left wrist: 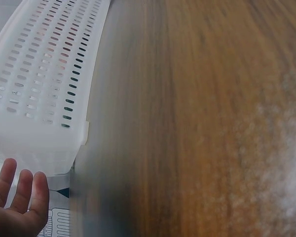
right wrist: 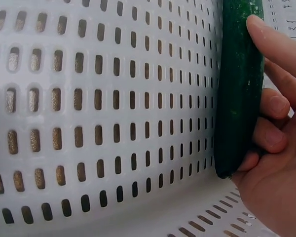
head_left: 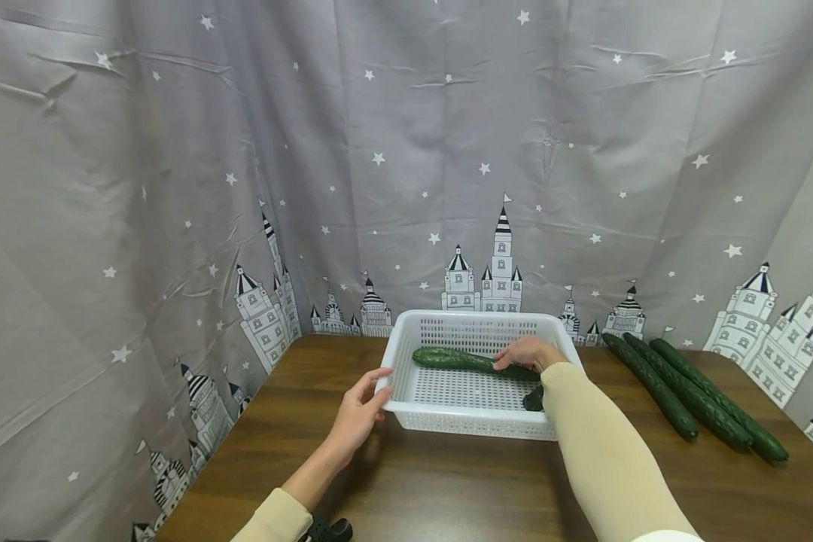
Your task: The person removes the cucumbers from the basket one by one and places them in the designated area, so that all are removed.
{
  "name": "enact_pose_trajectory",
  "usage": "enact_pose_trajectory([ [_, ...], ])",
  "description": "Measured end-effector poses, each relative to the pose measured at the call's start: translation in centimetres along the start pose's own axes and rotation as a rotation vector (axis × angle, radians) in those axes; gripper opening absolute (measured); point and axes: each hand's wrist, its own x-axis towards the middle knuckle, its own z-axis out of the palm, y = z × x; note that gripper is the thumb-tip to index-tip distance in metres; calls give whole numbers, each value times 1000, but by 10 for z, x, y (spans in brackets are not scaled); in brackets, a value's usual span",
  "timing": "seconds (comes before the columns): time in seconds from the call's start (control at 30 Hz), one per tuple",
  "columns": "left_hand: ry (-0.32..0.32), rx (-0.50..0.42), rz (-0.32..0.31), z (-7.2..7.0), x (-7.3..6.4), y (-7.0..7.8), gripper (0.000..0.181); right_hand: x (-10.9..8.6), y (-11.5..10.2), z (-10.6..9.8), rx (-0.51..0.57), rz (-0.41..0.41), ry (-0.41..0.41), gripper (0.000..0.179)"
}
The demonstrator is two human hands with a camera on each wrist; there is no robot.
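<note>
A white perforated plastic basket (head_left: 474, 424) stands on the wooden table. My left hand (head_left: 357, 414) holds its left end, with the thumb at the rim; in the left wrist view several fingers (left wrist: 23, 192) lie outside the end wall. Inside the basket, a dark green cucumber (head_left: 450, 359) lies lengthwise near the far wall. My right hand (head_left: 525, 352) reaches in and grips that cucumber near its right end. The right wrist view shows the cucumber (right wrist: 239, 89) against the perforated surface, thumb on one side and fingers on the other.
Three cucumbers (head_left: 687, 391) lie side by side on the table (head_left: 447, 482), right of the basket. A grey curtain (head_left: 406, 150) with stars and castles hangs behind and at the left. Dark objects show by the left sleeve (head_left: 328, 529) and inside the basket near the right forearm (head_left: 534, 399).
</note>
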Motion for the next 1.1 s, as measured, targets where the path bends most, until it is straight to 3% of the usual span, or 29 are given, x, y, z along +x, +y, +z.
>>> enact_pose_trajectory([
  [0.63,-5,26,1,-1,2,-3,35,-4,1,4,-2,-31,-36,52],
  [1.1,-2,10,-6,1,2,-4,35,2,4,6,-9,-48,-17,50],
])
